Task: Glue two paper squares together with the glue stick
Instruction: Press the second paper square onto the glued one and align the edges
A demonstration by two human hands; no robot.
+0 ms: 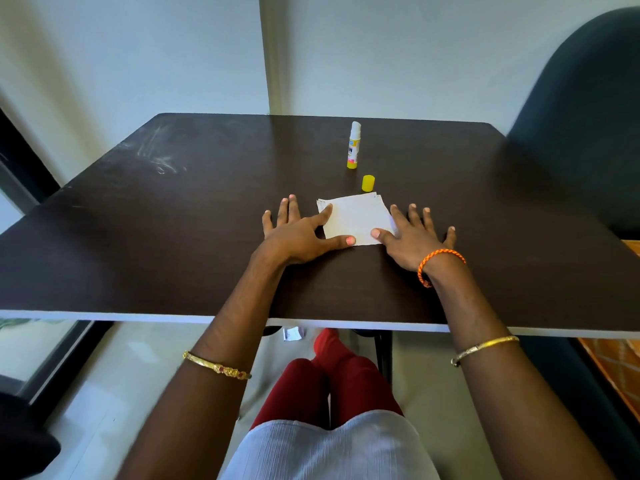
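Note:
White paper squares (pixel 356 218) lie stacked on the dark table (pixel 173 220), their edges slightly offset at the far corners. My left hand (pixel 298 230) lies flat with fingers spread, its index finger and thumb pressing the stack's left edge. My right hand (pixel 414 233) is flat too, thumb and index finger on the stack's right edge. Beyond the paper, the glue stick (pixel 354 145) stands upright and uncapped, white tip showing. Its yellow cap (pixel 368 183) sits on the table between the stick and the paper.
A dark chair back (pixel 588 116) rises at the table's right side. A pale wall (pixel 138 46) stands behind the far edge. The table's white front edge (pixel 104 315) runs just above my lap.

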